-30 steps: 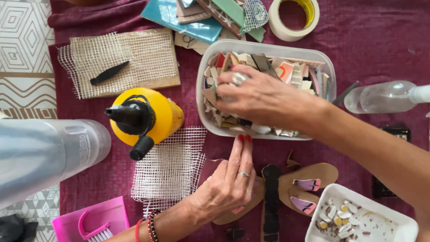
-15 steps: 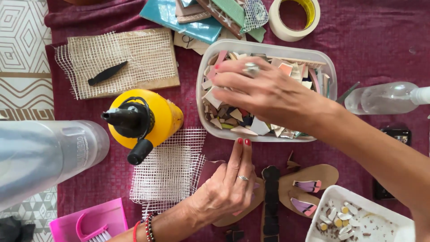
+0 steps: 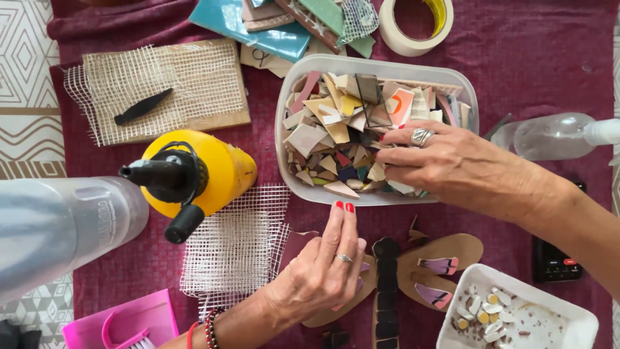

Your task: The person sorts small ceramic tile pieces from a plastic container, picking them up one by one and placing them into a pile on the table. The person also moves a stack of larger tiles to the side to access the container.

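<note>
**A:** What is sitting in the big clear tub [image 3: 294, 187]?

**B:** It is holding lots of broken tile pieces [image 3: 336, 129], tan, yellow, orange, pink and dark ones, all piled up. It is sitting in the middle of the dark red surface [image 3: 529, 58], on the far side of the hands.

**A:** And the little white tub [image 3: 568, 323]?

**B:** That one is sitting near and to the right. It is holding small white and yellow bits at its left end.

**A:** What is the right hand [image 3: 452, 165] doing?

**B:** It is reaching into the big tub from the right. Its fingers [image 3: 400, 155] are lying close together and a bit curled, touching the tile pieces at the tub's right end. I cannot tell if they are pinching one.

**A:** And the left hand [image 3: 323, 274]?

**B:** It is lying flat, palm down, on a brown butterfly shape [image 3: 445, 249]. Its fingers are lying straight and close together, pointing at the big tub and holding nothing.

**A:** What else is lying around?

**B:** A yellow bottle with a black nozzle [image 3: 194, 174] is standing to the left, just beside a piece of white mesh [image 3: 232, 249]. A clear spray bottle [image 3: 549, 136] is lying to the right of the big tub.
</note>
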